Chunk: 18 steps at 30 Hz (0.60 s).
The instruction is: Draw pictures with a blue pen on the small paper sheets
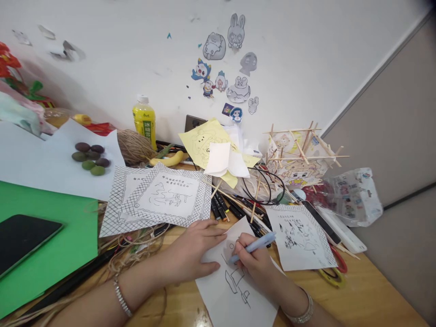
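Note:
A white sheet [238, 302] with black line drawings lies tilted on the wooden table in front of me. My right hand [255, 261] is closed around a light blue pen [260, 242], its lower end down at the paper near the drawn lines. My left hand [197, 247] lies flat with fingers spread across the sheet's upper left edge, holding nothing. A bracelet shows on each wrist. Left of centre, two sheets with crosshatched borders [170, 194] overlap. Another drawn sheet [301, 236] lies to the right of my right hand.
Markers [235, 210] and sticks lie behind the sheet. A stick frame [299, 159], phone [321, 221] and plastic bag stand right. At left are twine [136, 259], green paper [68, 236], a dark tablet [27, 240] and oval fruits [91, 156]. A yellow bottle [144, 120] stands by the wall.

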Motion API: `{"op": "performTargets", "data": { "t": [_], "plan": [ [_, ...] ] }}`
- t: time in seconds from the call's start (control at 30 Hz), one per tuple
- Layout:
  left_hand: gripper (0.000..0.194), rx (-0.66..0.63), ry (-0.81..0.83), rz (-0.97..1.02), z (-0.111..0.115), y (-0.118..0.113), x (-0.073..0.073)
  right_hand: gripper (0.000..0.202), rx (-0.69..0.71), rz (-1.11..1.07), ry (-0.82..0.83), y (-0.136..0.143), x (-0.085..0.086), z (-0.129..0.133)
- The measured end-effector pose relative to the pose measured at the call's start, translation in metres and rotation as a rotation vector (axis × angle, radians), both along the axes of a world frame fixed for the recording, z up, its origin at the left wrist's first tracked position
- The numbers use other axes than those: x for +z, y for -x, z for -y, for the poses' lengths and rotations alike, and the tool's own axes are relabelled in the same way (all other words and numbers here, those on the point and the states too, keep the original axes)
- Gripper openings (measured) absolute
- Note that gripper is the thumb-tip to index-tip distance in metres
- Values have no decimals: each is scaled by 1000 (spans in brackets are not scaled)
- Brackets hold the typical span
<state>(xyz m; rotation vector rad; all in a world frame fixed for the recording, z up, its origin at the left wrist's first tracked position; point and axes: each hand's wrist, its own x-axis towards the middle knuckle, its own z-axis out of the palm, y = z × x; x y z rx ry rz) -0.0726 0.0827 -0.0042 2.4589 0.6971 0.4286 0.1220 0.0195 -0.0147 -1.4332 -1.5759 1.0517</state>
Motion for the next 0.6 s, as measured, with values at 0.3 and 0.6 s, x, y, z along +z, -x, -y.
{"op": "performTargets", "data": {
  "t": [0.3, 0.6],
  "plan": [
    [58, 7, 10, -1, 1, 0, 0, 34, -9, 12, 14, 0, -1, 0],
    [59, 6, -3, 5, 1, 1, -2, 32, -33, 6, 17, 0, 0, 1]
  ]
}}
